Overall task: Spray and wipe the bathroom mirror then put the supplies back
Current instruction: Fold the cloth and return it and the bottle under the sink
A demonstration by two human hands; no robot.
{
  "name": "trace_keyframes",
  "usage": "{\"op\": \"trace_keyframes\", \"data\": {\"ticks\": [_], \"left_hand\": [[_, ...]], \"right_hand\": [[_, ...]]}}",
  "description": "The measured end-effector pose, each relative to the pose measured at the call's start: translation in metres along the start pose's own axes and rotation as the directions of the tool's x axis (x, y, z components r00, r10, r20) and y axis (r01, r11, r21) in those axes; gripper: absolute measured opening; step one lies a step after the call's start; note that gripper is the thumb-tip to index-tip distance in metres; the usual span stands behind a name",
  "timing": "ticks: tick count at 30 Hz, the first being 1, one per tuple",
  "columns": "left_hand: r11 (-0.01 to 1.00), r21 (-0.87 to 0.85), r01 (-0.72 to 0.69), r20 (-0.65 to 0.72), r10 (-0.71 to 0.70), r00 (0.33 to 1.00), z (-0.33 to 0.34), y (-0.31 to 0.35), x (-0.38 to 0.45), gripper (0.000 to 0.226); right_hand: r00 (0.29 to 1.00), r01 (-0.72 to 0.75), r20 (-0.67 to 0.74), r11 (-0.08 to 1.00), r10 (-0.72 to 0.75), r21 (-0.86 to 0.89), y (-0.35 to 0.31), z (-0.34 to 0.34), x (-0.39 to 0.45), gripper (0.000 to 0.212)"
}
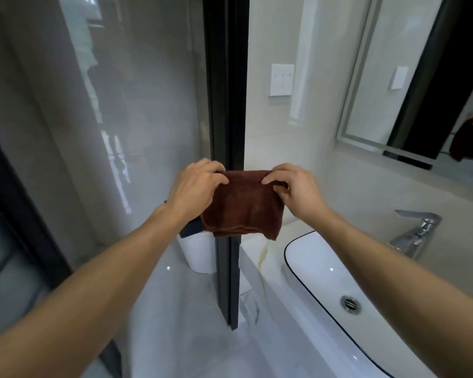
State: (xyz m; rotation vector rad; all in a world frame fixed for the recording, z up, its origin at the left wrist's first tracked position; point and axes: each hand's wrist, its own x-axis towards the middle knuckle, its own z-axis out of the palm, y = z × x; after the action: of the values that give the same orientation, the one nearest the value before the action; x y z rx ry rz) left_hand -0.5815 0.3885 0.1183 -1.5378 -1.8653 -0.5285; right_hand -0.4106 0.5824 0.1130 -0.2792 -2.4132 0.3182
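Mid-frame: brown cloth hanging folded, top edge level, long axis left to right. Left hand and right hand pinching its upper corners, equally near. Mirror upper right, well apart.

Soft, even daylight fills the frame, with hazy reflections on the glass panel at left, wide-angle bending at the edges, and slight overall softness.
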Motion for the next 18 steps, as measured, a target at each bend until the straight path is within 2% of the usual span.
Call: {"op": "trace_keyframes", "data": {"ticks": [6, 9, 18], "left_hand": [[0.993, -0.002, 0.118, 0.07, -0.118, 0.991, 0.005, -0.022, -0.046, 0.019], [0.983, 0.031, 0.182, 0.045, -0.183, 0.982, 0.01, -0.03, -0.069, 0.021], [0.956, 0.09, 0.28, 0.092, -0.288, 0.953, 0.054, -0.04, -0.16, 0.03]], "right_hand": [[0.997, 0.004, 0.08, 0.998, 0.0, -0.056, -0.028, 0.039, 0.0, 0.034], [0.993, 0.008, 0.115, 0.998, -0.001, -0.063, -0.039, 0.059, -0.002, 0.033], [0.975, -0.091, 0.205, 0.995, 0.082, 0.031, -0.051, 0.155, -0.051, 0.035]]}}
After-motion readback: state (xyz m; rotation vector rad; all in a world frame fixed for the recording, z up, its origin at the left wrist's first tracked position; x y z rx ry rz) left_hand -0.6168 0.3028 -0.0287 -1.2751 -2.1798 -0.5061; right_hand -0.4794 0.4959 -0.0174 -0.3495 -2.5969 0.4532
